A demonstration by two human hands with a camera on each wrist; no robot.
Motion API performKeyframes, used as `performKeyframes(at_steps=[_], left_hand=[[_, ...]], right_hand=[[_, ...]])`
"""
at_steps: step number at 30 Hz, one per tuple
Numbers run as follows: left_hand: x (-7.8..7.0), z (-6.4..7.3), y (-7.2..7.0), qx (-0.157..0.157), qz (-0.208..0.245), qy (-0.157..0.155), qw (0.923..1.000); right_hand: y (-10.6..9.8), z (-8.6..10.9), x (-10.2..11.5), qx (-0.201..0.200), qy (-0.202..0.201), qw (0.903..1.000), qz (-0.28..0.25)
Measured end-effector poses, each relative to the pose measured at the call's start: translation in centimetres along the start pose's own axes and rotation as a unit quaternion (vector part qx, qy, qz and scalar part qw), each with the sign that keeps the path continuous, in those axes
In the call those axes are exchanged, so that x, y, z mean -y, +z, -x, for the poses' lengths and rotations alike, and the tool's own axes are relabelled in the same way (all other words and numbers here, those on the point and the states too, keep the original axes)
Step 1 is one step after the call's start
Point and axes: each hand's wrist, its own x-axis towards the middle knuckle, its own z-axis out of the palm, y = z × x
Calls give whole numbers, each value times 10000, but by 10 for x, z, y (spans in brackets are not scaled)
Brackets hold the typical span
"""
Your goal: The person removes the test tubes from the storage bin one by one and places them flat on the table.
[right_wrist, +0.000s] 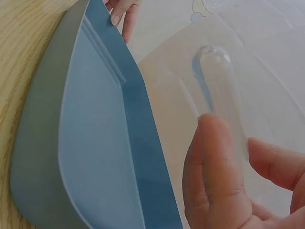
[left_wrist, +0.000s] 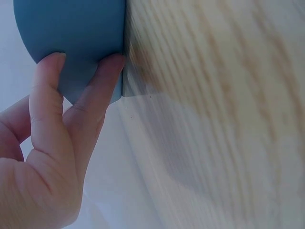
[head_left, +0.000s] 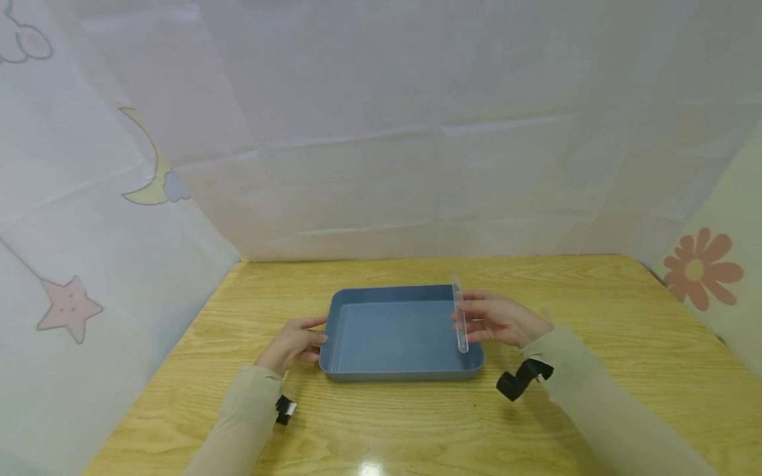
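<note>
A shallow blue rectangular tray point(head_left: 401, 378) sits on the wooden table. My left hand point(head_left: 296, 344) is at its left end; in the left wrist view the fingers point(left_wrist: 97, 88), fairly straight, rest against the outer wall, one fingertip low near the tabletop. My right hand point(head_left: 497, 318) holds a long, narrow, clear plastic piece point(head_left: 460, 324) with a rounded end, over the tray's right end. Seen from the right wrist, thumb and fingers pinch this see-through piece point(right_wrist: 221, 86) from both sides, its rounded end pointing away from the hand.
Light wood tabletop point(head_left: 381, 423) surrounds the tray. A pale fabric backdrop point(head_left: 381, 165) rises behind the table and at both sides, printed with a moon, a star and a flower. Black wrist mounts point(head_left: 524, 378) are strapped near both hands.
</note>
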Motion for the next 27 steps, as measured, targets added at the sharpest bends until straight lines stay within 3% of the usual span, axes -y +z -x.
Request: performKeyframes(at_steps=[27], left_hand=[[0,1,-1,35,-6,30,10000]], right_hand=[[-14,14,2,3,-31,9999,126]])
